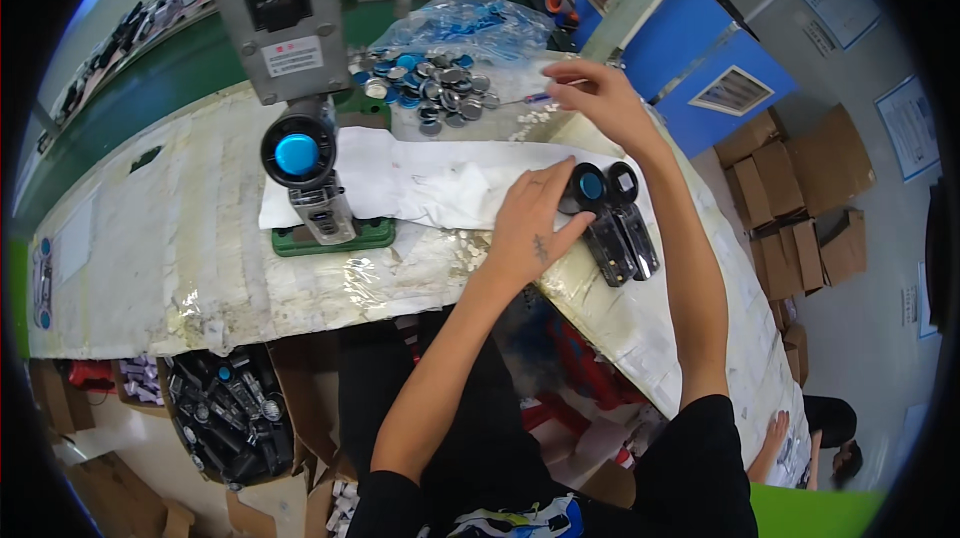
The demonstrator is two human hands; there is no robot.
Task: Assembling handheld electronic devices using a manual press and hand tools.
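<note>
My left hand (532, 230) rests on the white cloth, its fingers and thumb around the side of a black device with a round head (590, 185) and a long body. A blue disc sits inside that head. Touching it on the right is a second black device (640, 228) of the same shape, with a pale spot in its head. My right hand (597, 103) is raised beyond them, thumb and index finger apart. Just left of its fingertips is a thin tool with a purple handle (538, 98); I see no firm grip on it.
A metal press (280, 28) on a green base (335, 238) stands left, a similar device with a blue disc (297, 153) under it. Silver and blue discs (430, 88) are heaped behind the cloth (440, 178), near a clear bag (465, 23). Below is a box of black devices (225, 418).
</note>
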